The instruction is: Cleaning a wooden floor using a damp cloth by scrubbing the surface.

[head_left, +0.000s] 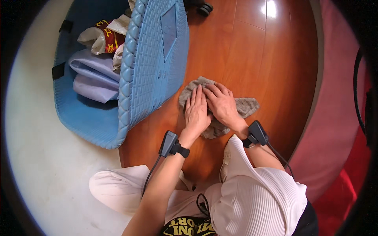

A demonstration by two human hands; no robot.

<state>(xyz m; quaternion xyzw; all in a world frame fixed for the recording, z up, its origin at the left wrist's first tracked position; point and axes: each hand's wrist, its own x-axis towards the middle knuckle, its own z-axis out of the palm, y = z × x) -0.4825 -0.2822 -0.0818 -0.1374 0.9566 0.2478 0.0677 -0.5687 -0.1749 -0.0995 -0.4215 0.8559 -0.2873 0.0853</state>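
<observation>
A grey-brown cloth (247,106) lies bunched on the glossy wooden floor (244,51) in front of me. My left hand (197,112) rests flat on its left part, fingers stretched out and pointing away from me. Beside it, my right hand (223,104) presses on the same cloth with its fingers extended, close against the left fingertips. Parts of the cloth show around both hands; its middle is hidden under the palms. Each wrist carries a black strapped device with a cable.
Left of the cloth stands a blue woven-pattern plastic basket (151,70), holding a pale lilac bag (94,76) and crumpled packaging (104,37). A black caster wheel (204,9) shows at the top. Pink fabric (334,78) borders the floor on the right; a white wall (35,129) is left.
</observation>
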